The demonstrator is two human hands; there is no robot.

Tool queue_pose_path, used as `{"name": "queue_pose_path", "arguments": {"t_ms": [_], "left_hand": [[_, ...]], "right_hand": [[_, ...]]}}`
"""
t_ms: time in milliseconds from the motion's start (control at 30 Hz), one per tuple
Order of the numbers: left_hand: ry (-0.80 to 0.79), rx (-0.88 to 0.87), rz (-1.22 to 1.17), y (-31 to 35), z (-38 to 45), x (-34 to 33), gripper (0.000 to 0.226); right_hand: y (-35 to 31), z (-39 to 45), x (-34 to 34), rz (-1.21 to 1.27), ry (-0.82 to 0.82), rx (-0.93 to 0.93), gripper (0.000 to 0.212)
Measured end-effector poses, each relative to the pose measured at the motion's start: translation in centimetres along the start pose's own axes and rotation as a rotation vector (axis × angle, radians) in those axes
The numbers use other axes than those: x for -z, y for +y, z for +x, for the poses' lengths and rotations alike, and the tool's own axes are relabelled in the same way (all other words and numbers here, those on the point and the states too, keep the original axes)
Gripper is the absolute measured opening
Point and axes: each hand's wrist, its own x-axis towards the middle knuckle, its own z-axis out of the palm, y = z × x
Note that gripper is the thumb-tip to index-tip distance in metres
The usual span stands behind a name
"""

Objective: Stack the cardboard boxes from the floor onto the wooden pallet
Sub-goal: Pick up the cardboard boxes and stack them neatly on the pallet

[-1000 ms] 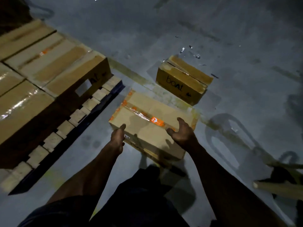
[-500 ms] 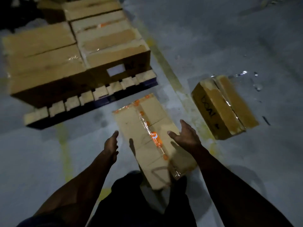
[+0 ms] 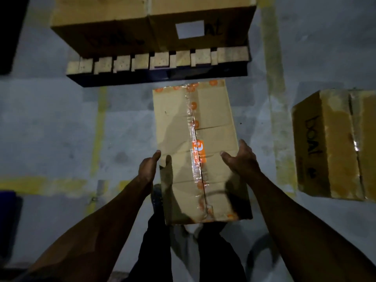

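Dim shot, stacked boxes [image 3: 122, 27] on the wooden pallet [image 3: 158, 62] cut off up top. Taped box [image 3: 195, 149] sits between both hands: left hand [image 3: 147, 169] flat against its left edge, right hand [image 3: 242, 159] loosely spread at its right edge, can't tell if gripping

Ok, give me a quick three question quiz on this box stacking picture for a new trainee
1. True or false: the person's left hand and right hand flank the taped box.
2. What word is printed on the box on the floor at the right?
3. The wooden pallet already carries: A) nothing B) cardboard boxes C) crates

Key: 1 true; 2 boat; 3 B
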Motion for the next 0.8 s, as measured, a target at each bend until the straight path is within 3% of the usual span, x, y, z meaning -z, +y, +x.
{"name": "queue_pose_path", "arguments": {"t_ms": [333, 500, 800], "left_hand": [[-0.029, -0.014, -0.044, -3.0, 5.1, -2.9, 0.052], [-0.032, -0.049, -0.09, -4.0, 6.0, -2.8, 0.052], [0.079, 0.024, -0.074, -2.2, 2.2, 4.3, 0.066]], "right_hand": [[3.6, 4.7, -4.6, 0.233, 0.02, -0.133, 0.109], [3.4, 4.7, -5.0, 0.167, 0.06, -0.148, 0.089], [-4.0, -1.1, -5.4, 0.023, 0.136, 0.016, 0.087]]}}
